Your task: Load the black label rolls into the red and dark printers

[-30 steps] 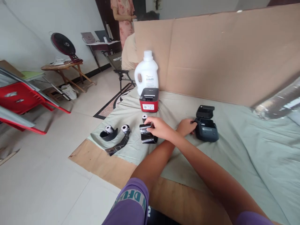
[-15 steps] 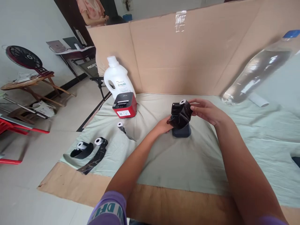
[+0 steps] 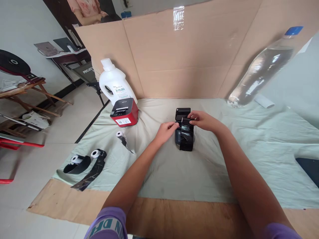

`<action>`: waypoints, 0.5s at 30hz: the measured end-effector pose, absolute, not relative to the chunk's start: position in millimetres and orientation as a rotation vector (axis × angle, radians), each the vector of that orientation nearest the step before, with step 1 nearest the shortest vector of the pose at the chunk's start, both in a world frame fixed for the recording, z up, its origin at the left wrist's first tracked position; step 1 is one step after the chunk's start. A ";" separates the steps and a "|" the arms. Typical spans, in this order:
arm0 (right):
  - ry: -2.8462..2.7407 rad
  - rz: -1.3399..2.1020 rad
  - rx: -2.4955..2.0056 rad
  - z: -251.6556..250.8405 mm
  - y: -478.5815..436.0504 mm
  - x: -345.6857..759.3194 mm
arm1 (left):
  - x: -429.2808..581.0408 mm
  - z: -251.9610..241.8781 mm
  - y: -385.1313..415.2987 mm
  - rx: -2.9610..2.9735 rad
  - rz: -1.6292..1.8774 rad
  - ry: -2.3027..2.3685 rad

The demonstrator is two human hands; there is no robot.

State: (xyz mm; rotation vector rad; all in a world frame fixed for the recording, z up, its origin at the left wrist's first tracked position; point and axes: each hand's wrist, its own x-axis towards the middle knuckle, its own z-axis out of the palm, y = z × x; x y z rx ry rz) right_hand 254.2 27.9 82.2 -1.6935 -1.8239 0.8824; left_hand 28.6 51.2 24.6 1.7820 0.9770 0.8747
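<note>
A small dark portable printer [image 3: 177,137] stands on the cloth in front of me, its lid [image 3: 183,114] raised at the back. Over it lies a black paper roll [image 3: 186,136], its strip hanging down the printer's front. My right hand [image 3: 203,120] is closed on the roll's top right edge with thumb and fingertips. From the left, my left hand [image 3: 166,131] has thumb and fingers closed at the printer's rim, by the lid hinge. The roll hides most of the printer's inside.
A red and black printer [image 3: 127,116] and a white jug [image 3: 117,83] stand back left. Several loose rolls, such as a partly unwound black roll [image 3: 93,167], lie left. A water bottle [image 3: 261,71] leans against cardboard [image 3: 181,79]. A person [image 3: 86,11] is behind the cardboard.
The black roll has come down from a tilted hold above the printer onto it, its strip now hanging in front. Both hands have shifted with it; the camera view has turned slightly right.
</note>
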 end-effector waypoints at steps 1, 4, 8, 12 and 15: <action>-1.859 0.773 -1.702 75.3 31.3 249.6 | 30.3 23.8 47.6 1.850 0.874 0.987; -1.971 0.554 -1.679 62.8 35.5 237.1 | 35.3 19.4 37.6 1.955 0.901 1.066; -2.024 0.462 -1.661 60.6 33.5 230.1 | 39.5 12.6 30.3 2.015 0.916 1.126; -1.969 0.501 -1.642 61.6 33.9 234.4 | 39.9 8.6 29.3 2.036 0.956 1.111; -1.964 0.522 -1.640 58.8 35.7 235.9 | 39.6 7.1 29.3 2.034 0.983 1.077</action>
